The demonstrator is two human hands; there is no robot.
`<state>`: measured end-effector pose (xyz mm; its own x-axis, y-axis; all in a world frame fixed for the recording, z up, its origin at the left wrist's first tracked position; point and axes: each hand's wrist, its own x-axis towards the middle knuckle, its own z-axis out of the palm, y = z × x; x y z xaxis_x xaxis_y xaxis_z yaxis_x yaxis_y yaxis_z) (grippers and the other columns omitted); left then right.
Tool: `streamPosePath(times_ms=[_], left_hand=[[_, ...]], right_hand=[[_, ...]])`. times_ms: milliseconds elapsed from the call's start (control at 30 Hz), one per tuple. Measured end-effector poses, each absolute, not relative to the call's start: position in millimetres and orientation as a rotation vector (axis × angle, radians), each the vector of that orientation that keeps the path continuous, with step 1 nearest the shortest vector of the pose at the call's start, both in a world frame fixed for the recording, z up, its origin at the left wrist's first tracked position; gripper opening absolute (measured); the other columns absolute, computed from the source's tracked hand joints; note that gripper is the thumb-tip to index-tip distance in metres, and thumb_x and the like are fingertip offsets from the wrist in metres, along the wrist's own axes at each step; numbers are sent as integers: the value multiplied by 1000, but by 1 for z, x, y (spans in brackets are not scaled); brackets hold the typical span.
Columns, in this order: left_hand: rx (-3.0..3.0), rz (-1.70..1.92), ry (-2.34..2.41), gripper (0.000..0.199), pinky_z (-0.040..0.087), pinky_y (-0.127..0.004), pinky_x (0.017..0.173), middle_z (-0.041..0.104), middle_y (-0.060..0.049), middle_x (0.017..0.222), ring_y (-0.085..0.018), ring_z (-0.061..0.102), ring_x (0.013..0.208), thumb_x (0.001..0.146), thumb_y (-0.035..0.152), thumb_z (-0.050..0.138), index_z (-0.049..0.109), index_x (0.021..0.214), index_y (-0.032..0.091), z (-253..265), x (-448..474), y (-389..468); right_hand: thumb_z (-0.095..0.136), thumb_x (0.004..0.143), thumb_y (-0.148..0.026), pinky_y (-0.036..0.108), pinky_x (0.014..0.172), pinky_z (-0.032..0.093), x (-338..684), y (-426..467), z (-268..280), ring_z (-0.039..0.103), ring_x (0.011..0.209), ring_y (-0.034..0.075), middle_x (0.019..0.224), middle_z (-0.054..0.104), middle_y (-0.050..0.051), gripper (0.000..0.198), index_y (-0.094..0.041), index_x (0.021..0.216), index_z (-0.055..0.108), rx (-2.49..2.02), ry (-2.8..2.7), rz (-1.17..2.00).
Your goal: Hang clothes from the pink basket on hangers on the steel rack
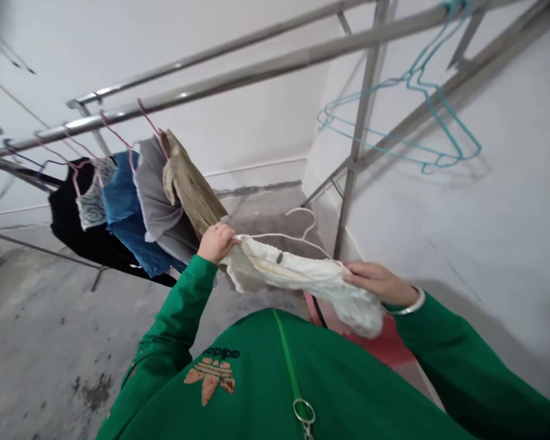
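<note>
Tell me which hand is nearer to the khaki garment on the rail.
Left. The left hand grips one end of the white garment, close by the khaki garment; the right hand is farther off, at the white garment's other end.

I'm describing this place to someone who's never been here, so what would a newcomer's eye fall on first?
Probably the green jacket across the bottom, then the white garment at the centre, on a pale hanger, with the left hand at one end and the right hand at the other. Clothes hang from the rail on the left, and blue hangers stand out at upper right.
</note>
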<state>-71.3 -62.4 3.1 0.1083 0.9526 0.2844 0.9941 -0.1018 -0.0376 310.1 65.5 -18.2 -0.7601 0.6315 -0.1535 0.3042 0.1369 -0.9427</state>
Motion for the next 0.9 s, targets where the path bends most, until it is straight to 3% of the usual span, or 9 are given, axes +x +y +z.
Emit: streamPosePath(times_ms=[133,300,433,667,900], left_hand=[[-2061,-65,-2185,22,46,-37,80,64,-13,101,-25,60,97,93,36,52,61,97,16,-3,-73,-64],[-1845,-201,-2440,33,49,-38,88,59,-14,120,-26,61,106,92,25,52,52,123,17,-22,-70,-80],[-2120,-219,-2478,27,50,-33,90,60,-11,118,-22,62,106,92,23,50,54,118,19,-48,-42,-96],[-2615,-62,-2377,28,51,-33,88,62,-10,120,-21,64,102,93,31,49,54,119,22,-85,18,-115],[-2615,9,-2407,27,52,-35,88,65,-11,114,-23,65,101,94,32,48,58,116,19,-90,19,-136]], right_hand=[[72,63,-65,33,67,50,321,63,-3,62,73,22,76,68,8,49,-18,76,71,-952,-2021,1936],[79,55,-62,32,61,49,318,66,22,61,65,21,71,67,8,46,-21,72,68,-1045,-1851,1940],[82,50,-61,30,58,48,293,69,50,60,61,19,72,68,7,47,-22,70,67,-991,-1749,1817],[76,56,-60,30,62,48,189,83,92,59,65,18,68,66,3,44,-19,70,66,-689,-1775,1521],[64,71,-52,26,57,32,78,104,111,40,58,10,58,47,-2,38,-16,65,54,-463,-1801,1360]])
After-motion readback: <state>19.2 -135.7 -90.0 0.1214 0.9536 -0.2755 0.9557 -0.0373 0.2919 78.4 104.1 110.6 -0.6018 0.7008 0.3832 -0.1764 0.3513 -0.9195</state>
